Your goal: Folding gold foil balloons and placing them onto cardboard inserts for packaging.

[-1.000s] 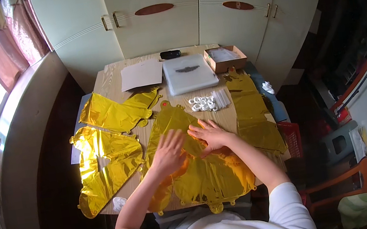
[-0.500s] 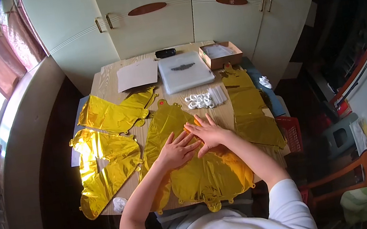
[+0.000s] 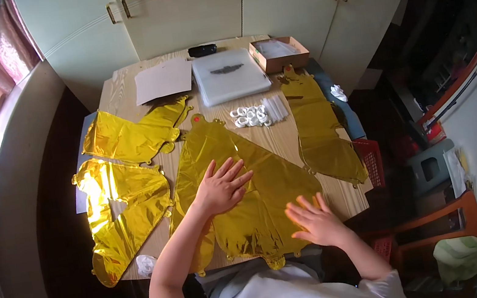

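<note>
A flat, uninflated gold foil balloon [image 3: 253,187] with small tabs along its edge lies spread over the front middle of the table. My left hand [image 3: 222,186] rests palm down on its middle, fingers spread. Over the balloon's lower right side is my right hand [image 3: 317,223], open, with its fingers apart; whether it touches the foil I cannot tell. Neither hand grips anything. The balloon's near edge is creased and reaches the table's front edge.
More flat gold foil lies at the left [image 3: 123,200], the upper left [image 3: 131,134] and the right [image 3: 321,127]. Behind are white rings [image 3: 251,116], clear tubes [image 3: 274,109], a clear plastic case [image 3: 232,85], a grey-white sheet [image 3: 163,80] and an open cardboard box [image 3: 280,54].
My right hand has swept right and toward me, away from my left hand. The balloon's right side now lies spread out farther. My left hand stays on the foil. The view has shifted slightly.
</note>
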